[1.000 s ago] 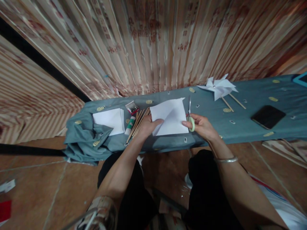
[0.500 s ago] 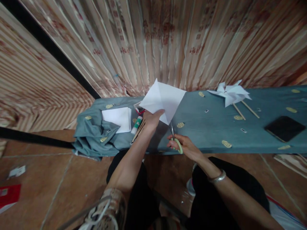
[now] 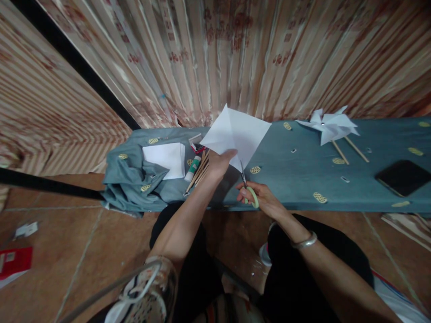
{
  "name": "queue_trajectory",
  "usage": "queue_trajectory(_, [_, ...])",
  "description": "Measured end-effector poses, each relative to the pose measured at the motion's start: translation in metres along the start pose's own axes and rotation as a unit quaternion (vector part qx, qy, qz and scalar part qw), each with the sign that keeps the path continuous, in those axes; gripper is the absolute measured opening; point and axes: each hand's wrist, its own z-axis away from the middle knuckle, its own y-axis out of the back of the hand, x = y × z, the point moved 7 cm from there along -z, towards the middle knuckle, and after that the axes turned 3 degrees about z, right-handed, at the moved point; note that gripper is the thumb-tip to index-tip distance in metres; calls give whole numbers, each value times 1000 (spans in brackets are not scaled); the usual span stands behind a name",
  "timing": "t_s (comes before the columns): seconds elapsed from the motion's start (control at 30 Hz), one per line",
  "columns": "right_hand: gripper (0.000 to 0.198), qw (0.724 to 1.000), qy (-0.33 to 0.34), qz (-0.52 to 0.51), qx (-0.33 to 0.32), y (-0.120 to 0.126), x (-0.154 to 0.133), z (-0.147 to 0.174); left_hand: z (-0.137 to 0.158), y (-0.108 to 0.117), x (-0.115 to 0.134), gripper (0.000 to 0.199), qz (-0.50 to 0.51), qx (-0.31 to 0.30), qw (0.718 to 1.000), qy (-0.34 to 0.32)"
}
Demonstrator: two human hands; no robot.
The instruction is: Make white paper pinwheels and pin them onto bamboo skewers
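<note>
A square white sheet of paper [image 3: 240, 132] with fold creases is held up over the cloth. My left hand [image 3: 220, 162] grips it near its lower left edge, thumb on top and the other fingers hidden beneath. My right hand [image 3: 261, 196] is closed on the light green handles of a pair of scissors [image 3: 252, 197]. Their blades meet the paper's near corner, overlapping its edge. Beside my left hand lie thin wooden sticks [image 3: 198, 172], a green and white glue stick [image 3: 192, 168] and a small open red box [image 3: 196, 146] with dark contents.
On the cloth-covered surface [image 3: 296, 179], a stack of white paper [image 3: 168, 160] lies at left. Two paper pinwheels [image 3: 332, 125] on wooden sticks and a dark phone-like slab [image 3: 403, 177] lie at right. A pleated curtain [image 3: 235, 58] hangs behind, with a black pole [image 3: 77, 63] at left.
The scissor blades have moved further onto the paper's near corner. The view has shifted a little, and more of the sticks shows beside my left hand.
</note>
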Motion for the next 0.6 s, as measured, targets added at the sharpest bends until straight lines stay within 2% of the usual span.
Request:
queue_trajectory(0.27, [51,1000,-8,3,9,2,1,0,6,-8,12,71,-50,-15,996,-75])
queue_trajectory(0.4, [50,1000,-5,5,10,2,1,0,9,-8,14,71,-44,-5,997,-70])
queue_trajectory(0.6, [48,1000,-4,6,16,2,0,0,8,-9,13,67,-73,-31,994,-72])
